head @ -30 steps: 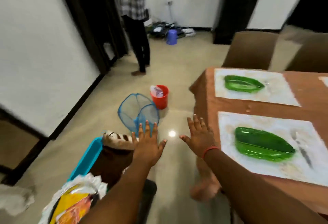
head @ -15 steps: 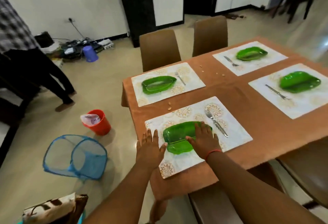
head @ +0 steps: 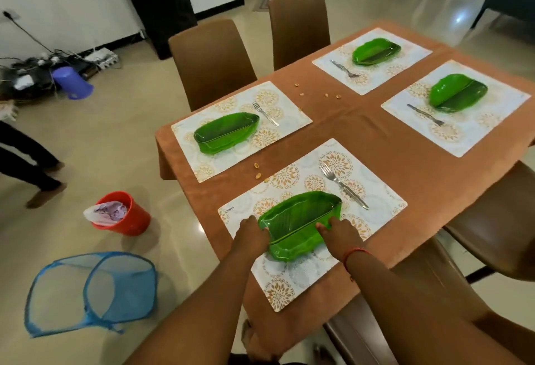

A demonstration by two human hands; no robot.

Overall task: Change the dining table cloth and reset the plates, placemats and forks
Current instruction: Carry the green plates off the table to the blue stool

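the job looks barely begun: the brown table cloth is still spread over the surface, and all four settings remain laid on it, each a patterned placemat with a green leaf-shaped plate and a fork. none of the placemats or forks appears to have been cleared, and no replacement cloth is in view, so nearly everything is left: clear the settings, strip the cloth, lay a fresh one and reset. the step in hand seems to be lifting the nearest plate, which sits on the nearest placemat at the surface's near edge, with its fork lying just beside it on the far right. both arms reach forward and down from the bottom of the view. the left hand has its grip clamped on the plate's left end, fingers curled at the rim. the right hand, a red thread at its wrist, has its grip clamped on the plate's right edge, fingertips hooked over the rim. whether the plate has left the placemat cannot be told. a few crumbs lie on the cloth between settings.
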